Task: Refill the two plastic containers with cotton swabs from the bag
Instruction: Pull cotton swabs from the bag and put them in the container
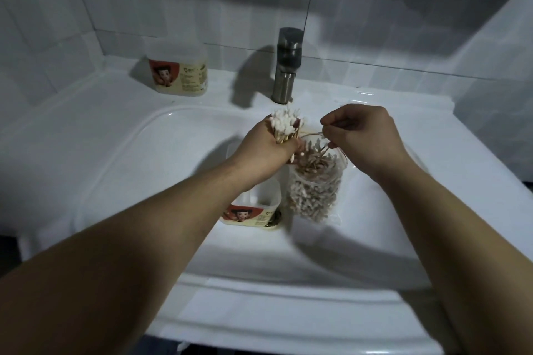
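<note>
My left hand [264, 148] grips a bundle of cotton swabs [287, 124], their white tips pointing up. My right hand [362, 131] pinches the rim of a clear plastic bag [314, 190] full of wooden-stick swabs, holding its mouth open. The bag stands in the sink basin. An open plastic container [253, 210] with a cartoon label stands in the basin just left of the bag, partly hidden under my left forearm. A second container [177, 68], with its lid on, sits on the sink ledge at the back left.
A metal faucet [287, 66] rises behind the white sink [144, 153], just beyond my hands. Tiled walls close in at the back and left. The drain [275, 217] shows beside the open container.
</note>
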`<action>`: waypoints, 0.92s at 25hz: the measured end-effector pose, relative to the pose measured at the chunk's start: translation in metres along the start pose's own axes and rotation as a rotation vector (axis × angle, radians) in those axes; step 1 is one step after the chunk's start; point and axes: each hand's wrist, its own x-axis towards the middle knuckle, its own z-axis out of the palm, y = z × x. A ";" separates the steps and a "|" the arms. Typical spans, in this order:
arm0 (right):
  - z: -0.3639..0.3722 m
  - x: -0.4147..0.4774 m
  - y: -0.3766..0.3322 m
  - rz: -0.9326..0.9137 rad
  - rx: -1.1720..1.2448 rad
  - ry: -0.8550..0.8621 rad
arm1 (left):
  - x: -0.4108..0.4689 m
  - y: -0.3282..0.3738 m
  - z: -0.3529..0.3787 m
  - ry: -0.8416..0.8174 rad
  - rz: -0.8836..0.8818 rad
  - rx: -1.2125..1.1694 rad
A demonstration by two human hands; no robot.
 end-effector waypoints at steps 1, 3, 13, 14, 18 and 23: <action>-0.001 0.000 0.000 0.001 -0.004 0.002 | 0.000 0.000 0.000 -0.004 -0.003 -0.024; -0.002 0.001 0.001 0.002 -0.014 0.007 | 0.000 0.000 0.000 -0.009 -0.030 -0.114; 0.000 -0.004 -0.002 -0.028 -0.091 -0.070 | 0.001 0.001 0.000 -0.008 -0.161 -0.267; -0.001 -0.004 -0.002 -0.027 -0.098 -0.069 | 0.001 0.000 0.001 -0.013 -0.170 -0.269; -0.003 -0.005 -0.003 -0.052 -0.117 -0.105 | 0.002 -0.002 0.001 -0.028 -0.168 -0.235; 0.001 -0.007 -0.001 -0.112 -0.144 -0.199 | -0.001 -0.004 0.003 -0.096 -0.121 -0.125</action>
